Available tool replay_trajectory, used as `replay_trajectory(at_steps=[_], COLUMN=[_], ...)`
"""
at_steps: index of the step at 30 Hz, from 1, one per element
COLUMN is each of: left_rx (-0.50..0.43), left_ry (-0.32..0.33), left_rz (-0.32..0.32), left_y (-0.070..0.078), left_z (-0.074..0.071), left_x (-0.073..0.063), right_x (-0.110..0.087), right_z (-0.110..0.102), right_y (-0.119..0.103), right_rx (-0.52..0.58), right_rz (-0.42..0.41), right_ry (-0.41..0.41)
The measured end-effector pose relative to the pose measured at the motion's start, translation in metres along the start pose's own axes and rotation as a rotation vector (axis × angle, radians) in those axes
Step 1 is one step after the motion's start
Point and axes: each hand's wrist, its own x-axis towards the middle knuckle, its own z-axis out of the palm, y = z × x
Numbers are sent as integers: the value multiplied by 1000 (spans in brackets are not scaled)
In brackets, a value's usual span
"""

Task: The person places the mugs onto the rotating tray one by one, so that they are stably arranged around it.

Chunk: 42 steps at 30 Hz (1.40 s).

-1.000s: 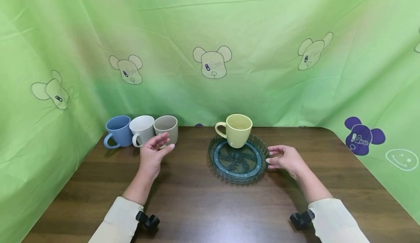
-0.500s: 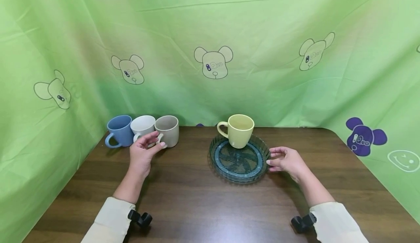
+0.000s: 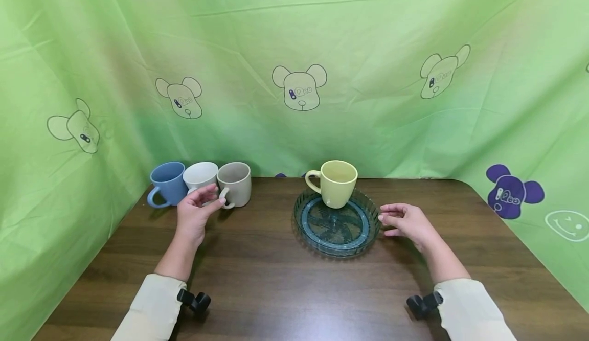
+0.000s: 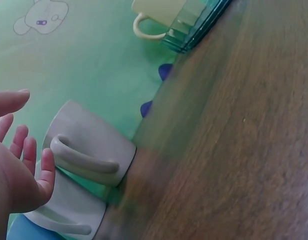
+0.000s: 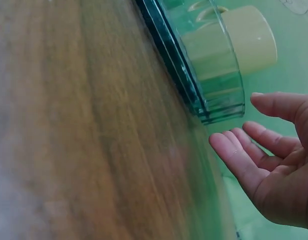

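Facing "Qee" cloth, unclasped: left grip beside grey mug, right grip beside dish

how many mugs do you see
4: a blue mug, white mug and grey mug on the left of the table, and a yellow mug in the green dish. None look hidden.

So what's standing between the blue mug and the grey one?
A white mug stands between the blue mug and the grey mug, as the head view shows.
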Motion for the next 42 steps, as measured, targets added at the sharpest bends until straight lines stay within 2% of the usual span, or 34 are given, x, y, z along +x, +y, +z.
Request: replay_trajectory(at_steps=[7,18,22,26,33,42], left_rx=[161,324,330,295,280,294], left_ry=[1,-79,-106,-110,-55,21], left_rz=[-58,-105,-132,-160,-167,-121], left_y=[-5,-9,-15,-20,-30,-39], left_z=[-3,-11,-12,-11,-5,1], left_x=[9,19,21,22,21,20], right_x=[16,31,32,31,28,26], right_z=[-5,-10,-10,-9,-9,-8], right_y=[10,9,9,10,11,12], right_rx=[58,122,119,113,96,85], right_rz=[-2,-6,1,-5,-10,-21], right_ry=[-37,-177,-181,-183,-172,-157])
